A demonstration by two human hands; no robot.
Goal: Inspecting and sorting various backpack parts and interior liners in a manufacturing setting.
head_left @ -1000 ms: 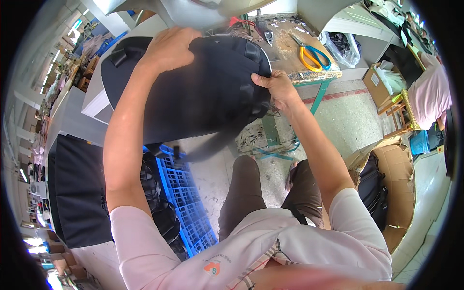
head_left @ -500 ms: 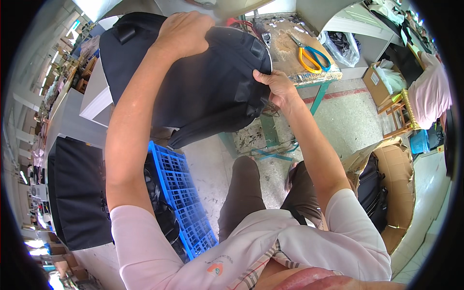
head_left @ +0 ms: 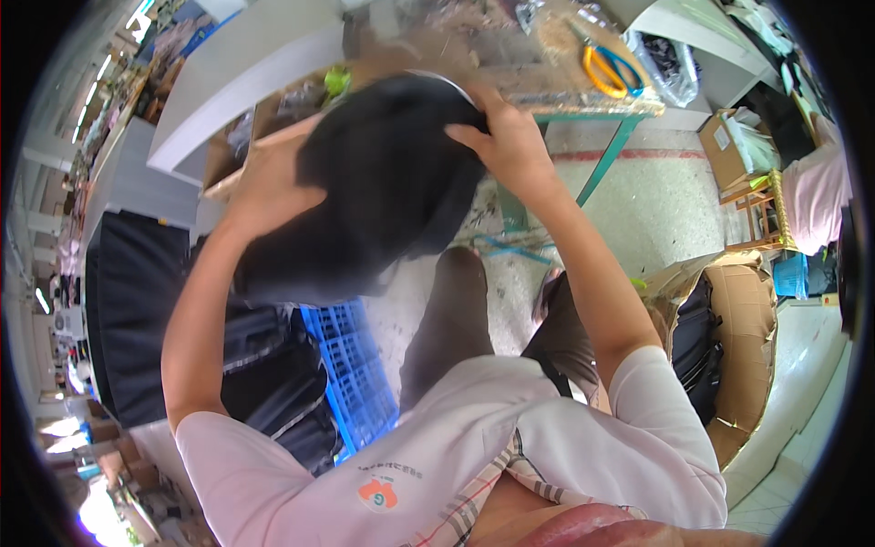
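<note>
Between my hands hangs a black fabric bag piece [head_left: 392,173], blurred by motion, with a strip of white edging at its far rim. My right hand [head_left: 512,150] is closed on its right edge, with the thumb lying over the front. At the left edge, my left hand [head_left: 272,182] grips the cloth, its thumb on top and the fingertips partly hidden. The piece droops toward the lower left, over other black fabric pieces [head_left: 273,374] by a blue plastic crate [head_left: 351,356].
Scissors with yellow and blue handles [head_left: 612,71] lie on a worn table with green legs [head_left: 609,155]. A cardboard box [head_left: 752,337] of black pieces stands at my right. Black fabric panels [head_left: 137,310] stand at the left. A person in pink [head_left: 816,196] is at the far right.
My left hand has moved down and left from the piece's top edge to its left side. The bag piece has swung lower and folded, exposing a box and shelf behind it.
</note>
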